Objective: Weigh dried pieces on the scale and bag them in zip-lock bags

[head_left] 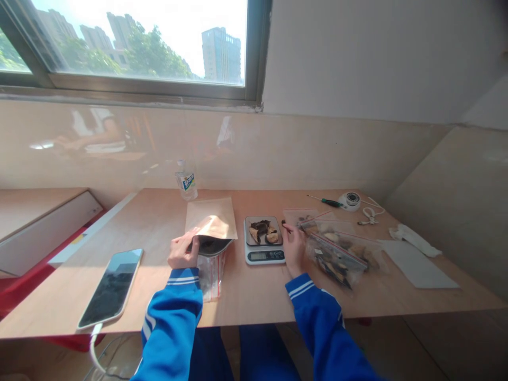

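- Blue-sleeved left hand [184, 251] pinches bag [212, 216] at its mouth's left edge.
- Right hand [294, 246], fingers bent beside scale [254, 257], pinches dark bit [283, 223].
- Bag tan, dark inside, left of scale.
- Dried pieces [264, 231] brown, curled, on scale.

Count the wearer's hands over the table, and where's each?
2: left hand grips the open end of the brown pouch; right hand, beside the scale, pinches a small dark piece.

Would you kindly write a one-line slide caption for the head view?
Left hand holds an open brown pouch; right hand is beside a digital scale bearing dried brown pieces.
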`<control>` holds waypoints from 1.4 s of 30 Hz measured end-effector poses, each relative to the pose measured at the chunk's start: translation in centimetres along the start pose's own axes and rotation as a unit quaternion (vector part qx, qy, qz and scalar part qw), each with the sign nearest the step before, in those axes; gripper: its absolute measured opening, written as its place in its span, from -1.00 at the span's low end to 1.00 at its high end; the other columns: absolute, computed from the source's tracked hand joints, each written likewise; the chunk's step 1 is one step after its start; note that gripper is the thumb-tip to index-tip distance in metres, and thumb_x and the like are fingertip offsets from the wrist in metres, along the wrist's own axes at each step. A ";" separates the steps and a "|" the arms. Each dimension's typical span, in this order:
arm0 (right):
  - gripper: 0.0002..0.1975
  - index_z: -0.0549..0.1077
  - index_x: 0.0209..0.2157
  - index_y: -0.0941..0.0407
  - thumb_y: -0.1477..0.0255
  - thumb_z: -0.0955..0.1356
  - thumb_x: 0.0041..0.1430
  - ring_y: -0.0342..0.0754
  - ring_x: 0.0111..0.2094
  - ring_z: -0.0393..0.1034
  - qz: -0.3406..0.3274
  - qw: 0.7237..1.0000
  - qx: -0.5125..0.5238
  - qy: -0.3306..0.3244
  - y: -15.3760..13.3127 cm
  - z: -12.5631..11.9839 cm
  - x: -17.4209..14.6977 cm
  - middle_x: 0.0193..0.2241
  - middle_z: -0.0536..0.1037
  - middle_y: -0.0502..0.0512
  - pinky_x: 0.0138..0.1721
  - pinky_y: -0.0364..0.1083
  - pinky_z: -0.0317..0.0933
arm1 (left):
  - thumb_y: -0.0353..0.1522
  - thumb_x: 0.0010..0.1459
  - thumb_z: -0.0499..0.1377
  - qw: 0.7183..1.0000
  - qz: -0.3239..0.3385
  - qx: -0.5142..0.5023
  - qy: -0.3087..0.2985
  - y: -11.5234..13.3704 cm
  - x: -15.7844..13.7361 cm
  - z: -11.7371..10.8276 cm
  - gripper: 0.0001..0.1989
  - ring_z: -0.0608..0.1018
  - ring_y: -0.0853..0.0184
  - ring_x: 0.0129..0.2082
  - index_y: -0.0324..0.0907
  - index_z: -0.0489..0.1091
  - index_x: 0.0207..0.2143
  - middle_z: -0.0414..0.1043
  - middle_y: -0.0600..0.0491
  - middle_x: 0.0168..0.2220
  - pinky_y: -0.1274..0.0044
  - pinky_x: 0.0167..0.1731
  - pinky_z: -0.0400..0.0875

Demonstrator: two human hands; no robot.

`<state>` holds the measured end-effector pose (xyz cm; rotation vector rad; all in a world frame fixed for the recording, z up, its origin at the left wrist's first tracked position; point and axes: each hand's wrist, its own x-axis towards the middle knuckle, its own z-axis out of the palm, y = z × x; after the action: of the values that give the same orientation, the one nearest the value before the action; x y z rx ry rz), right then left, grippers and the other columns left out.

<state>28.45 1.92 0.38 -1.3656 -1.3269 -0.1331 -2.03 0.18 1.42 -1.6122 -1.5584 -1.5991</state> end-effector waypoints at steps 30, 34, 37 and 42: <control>-0.69 0.46 -0.23 0.12 0.46 0.12 0.30 0.02 -0.23 0.38 -0.096 0.994 0.037 -0.023 -1.2 -0.9 -0.3 -0.32 0.51 0.18 -0.14 0.07 0.31 | -0.31 0.22 0.09 0.999 0.040 0.011 0.004 -0.3 0.1 0.1 -0.75 0.51 0.28 -0.34 -0.14 0.57 -0.23 0.61 0.04 -0.28 0.50 -0.30 0.41; -0.69 0.42 -0.05 0.10 0.54 0.18 0.25 -0.03 -0.16 0.41 -0.359 0.915 0.108 -0.149 -6.2 -0.4 -3.1 -0.23 0.54 0.14 -0.11 -0.05 0.37 | -0.31 0.22 0.10 0.998 0.056 0.009 -0.012 -0.3 0.0 0.0 -0.75 0.47 0.32 -0.40 -0.19 0.57 -0.27 0.61 0.01 -0.35 0.53 -0.35 0.38; -0.60 0.32 0.10 0.18 0.57 0.14 0.25 -0.01 0.00 0.37 -0.385 0.890 0.122 -0.212 -10.7 2.1 -5.3 -0.06 0.50 0.20 0.01 -0.03 0.35 | -0.29 0.24 0.06 0.998 0.047 0.020 -0.028 -0.1 -0.1 -0.2 -0.71 0.44 0.33 -0.42 -0.19 0.57 -0.28 0.60 0.00 -0.36 0.53 -0.36 0.37; -0.63 0.34 0.05 0.34 0.60 0.21 0.21 0.17 -0.04 0.40 -0.209 0.928 0.020 -0.308 -15.4 7.5 -7.5 -0.08 0.50 0.36 -0.07 0.05 0.38 | -0.27 0.26 0.03 0.998 0.049 0.022 -0.033 -0.3 -0.1 -0.3 -0.68 0.41 0.33 -0.45 -0.17 0.56 -0.29 0.59 0.00 -0.41 0.55 -0.41 0.35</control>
<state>10.16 -1.87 1.93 -1.1054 -2.1311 0.0457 -2.39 -0.06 1.36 -1.7064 -1.5104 -1.4643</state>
